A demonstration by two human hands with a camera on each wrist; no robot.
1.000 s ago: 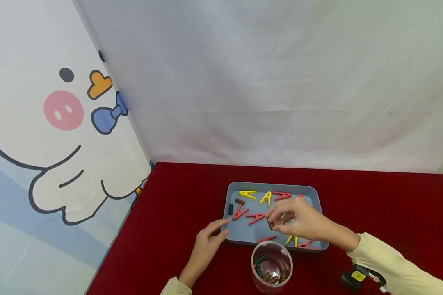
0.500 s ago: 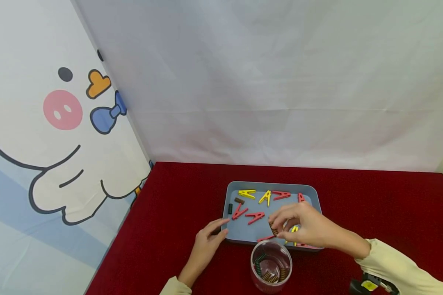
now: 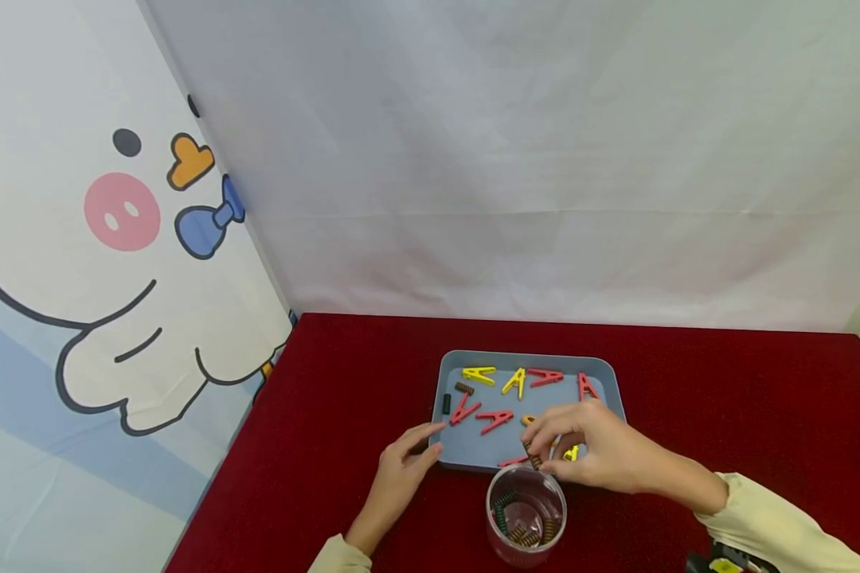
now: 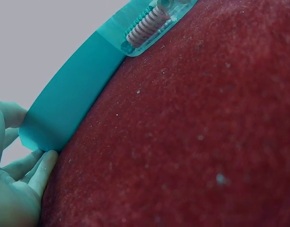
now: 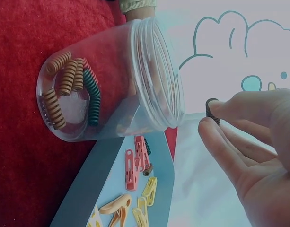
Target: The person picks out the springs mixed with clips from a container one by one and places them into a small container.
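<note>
My right hand [image 3: 595, 446] pinches a brown coil spring [image 3: 533, 457] between thumb and fingertips, just above the rim of a clear jar [image 3: 497, 532]. In the right wrist view the spring [image 5: 212, 110] is beyond the jar's mouth, apart from it. Several brown and green springs and a red one lie at the jar's bottom [image 5: 69, 78]. My left hand [image 3: 399, 473] touches the left edge of a grey-blue tray [image 3: 473, 450], with fingers extended. In the left wrist view the fingertips [image 4: 49, 158] rest at the tray's corner.
Several red clips [image 3: 495, 420] and yellow clips [image 3: 479, 374] lie in the tray, along with a brown spring [image 3: 464, 388] and a dark spring [image 3: 447, 404]. An orange clip [image 5: 117, 206] lies there too. Red cloth [image 3: 358, 382] covers the table; white curtains stand behind.
My right hand has moved toward me with the brown spring, from over the tray to the jar's rim. Clips formerly behind it are now uncovered. My left hand stays at the tray.
</note>
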